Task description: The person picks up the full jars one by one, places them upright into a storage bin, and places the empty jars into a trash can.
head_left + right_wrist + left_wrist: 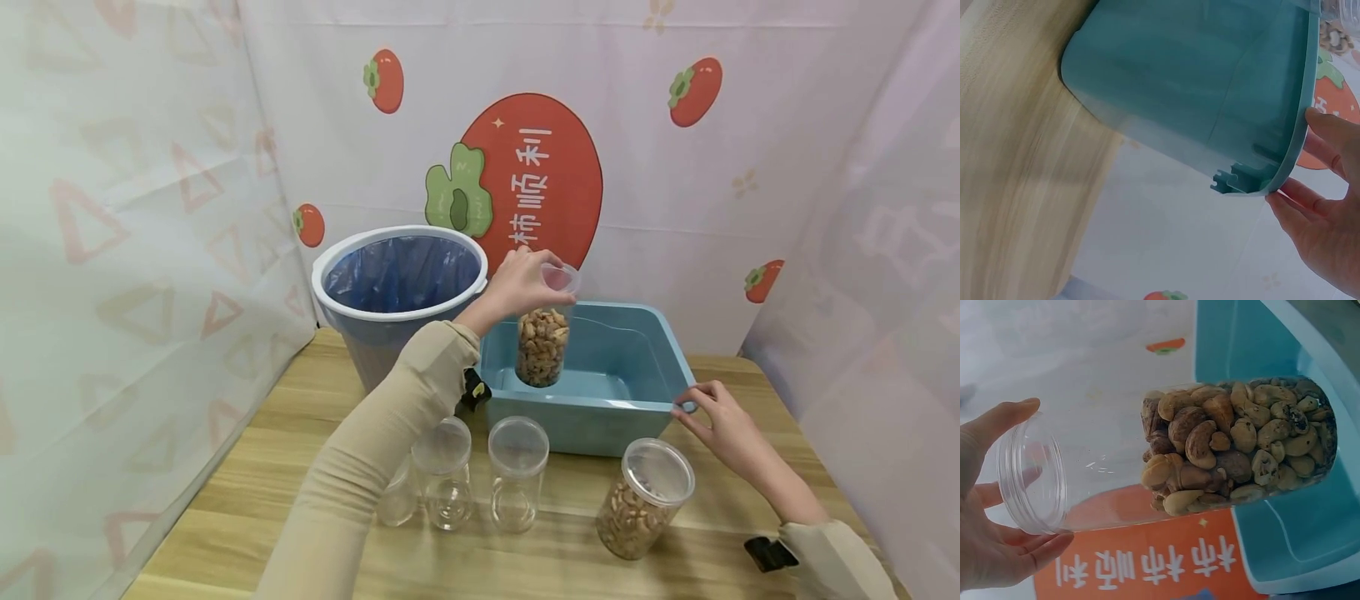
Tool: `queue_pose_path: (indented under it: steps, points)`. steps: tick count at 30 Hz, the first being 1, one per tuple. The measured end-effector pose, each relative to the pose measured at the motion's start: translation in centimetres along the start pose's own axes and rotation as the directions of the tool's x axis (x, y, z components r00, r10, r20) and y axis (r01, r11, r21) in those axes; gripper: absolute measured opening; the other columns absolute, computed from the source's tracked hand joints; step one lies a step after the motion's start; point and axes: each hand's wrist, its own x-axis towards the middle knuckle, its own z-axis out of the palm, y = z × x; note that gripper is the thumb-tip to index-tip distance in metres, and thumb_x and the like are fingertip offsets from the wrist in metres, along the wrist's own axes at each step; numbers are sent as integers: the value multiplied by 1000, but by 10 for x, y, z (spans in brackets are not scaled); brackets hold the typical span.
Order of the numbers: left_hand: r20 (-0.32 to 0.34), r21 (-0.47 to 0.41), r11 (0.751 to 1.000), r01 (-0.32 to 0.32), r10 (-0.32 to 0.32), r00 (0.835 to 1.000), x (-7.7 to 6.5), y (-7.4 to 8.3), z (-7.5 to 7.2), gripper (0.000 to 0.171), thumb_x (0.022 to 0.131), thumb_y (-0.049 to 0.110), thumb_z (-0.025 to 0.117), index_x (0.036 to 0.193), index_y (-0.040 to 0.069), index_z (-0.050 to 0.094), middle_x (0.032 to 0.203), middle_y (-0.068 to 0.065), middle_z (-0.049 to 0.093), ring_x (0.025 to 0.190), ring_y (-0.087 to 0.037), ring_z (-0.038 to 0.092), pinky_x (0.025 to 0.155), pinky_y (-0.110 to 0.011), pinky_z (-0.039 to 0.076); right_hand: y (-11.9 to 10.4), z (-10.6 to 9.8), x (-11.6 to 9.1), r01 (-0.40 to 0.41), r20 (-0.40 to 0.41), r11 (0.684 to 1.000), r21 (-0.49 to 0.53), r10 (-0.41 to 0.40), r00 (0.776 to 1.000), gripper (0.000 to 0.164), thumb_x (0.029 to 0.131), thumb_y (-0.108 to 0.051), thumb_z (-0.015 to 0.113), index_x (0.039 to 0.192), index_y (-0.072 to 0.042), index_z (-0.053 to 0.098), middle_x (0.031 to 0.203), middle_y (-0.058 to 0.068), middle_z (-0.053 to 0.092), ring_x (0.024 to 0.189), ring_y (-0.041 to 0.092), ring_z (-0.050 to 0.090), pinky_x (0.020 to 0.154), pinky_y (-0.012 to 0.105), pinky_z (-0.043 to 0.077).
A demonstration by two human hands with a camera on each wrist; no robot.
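My left hand (521,283) grips a transparent jar (543,346) of cashews around its top. The jar hangs upright over the blue plastic bin (585,429), its base at about the height of the bin's front rim. In the left wrist view, thumb and fingers span the ridged top of the jar, and cashews (1229,444) fill its lower part. Whether a lid is on it, I cannot tell. At the bin's front right corner, my right hand (723,421) pinches the rim; the right wrist view shows thumb and fingers on the lip (1300,134).
Another cashew jar (637,517) with a translucent lid stands before the bin, near the right hand. Left of it are transparent jars (517,475) in a row, one partly hidden by the left sleeve. A trash can (367,342) with a blue liner (405,275) stands at back left.
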Motion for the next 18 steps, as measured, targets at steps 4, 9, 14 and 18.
queue_pose_path:
  steps: [4, 9, 14, 18]
  points:
    - [36, 23, 1000, 4, -4, 999, 6, -12, 12, 52, 71, 40, 71, 113, 14, 58, 110, -1, 56, 104, -19, 42, 87, -33, 35, 0, 0, 0, -5, 9, 1000, 3, 5, 1000, 21, 68, 2, 71, 83, -6, 59, 88, 15, 47, 71, 27, 52, 53, 38, 42]
    - [99, 42, 999, 3, -7, 995, 11, -29, 28, 52, 71, 38, 72, 114, 12, 57, 112, -2, 57, 107, -20, 43, 91, -35, 33, 0, 0, 0, -7, 10, 1000, 2, 7, 1000, 20, 69, 1, 70, 83, -6, 59, 88, 14, 47, 71, 26, 52, 52, 37, 42]
    - [171, 67, 998, 0, -11, 985, 14, -43, 42, 55, 70, 37, 73, 116, 12, 55, 115, -3, 55, 104, -20, 44, 83, -33, 39, 0, 0, -1, -7, 7, 1000, 2, 7, 1000, 20, 69, 1, 71, 83, -7, 59, 88, 14, 47, 69, 26, 52, 51, 35, 41]
    - [230, 90, 996, -11, -10, 973, 14, -51, 50, 57, 71, 36, 73, 119, 13, 53, 117, -5, 52, 103, -20, 44, 79, -32, 41, 1, 1, -2, 0, 1, 1000, 0, 0, 1000, 21, 68, 2, 71, 83, -7, 58, 87, 14, 47, 69, 26, 52, 52, 35, 42]
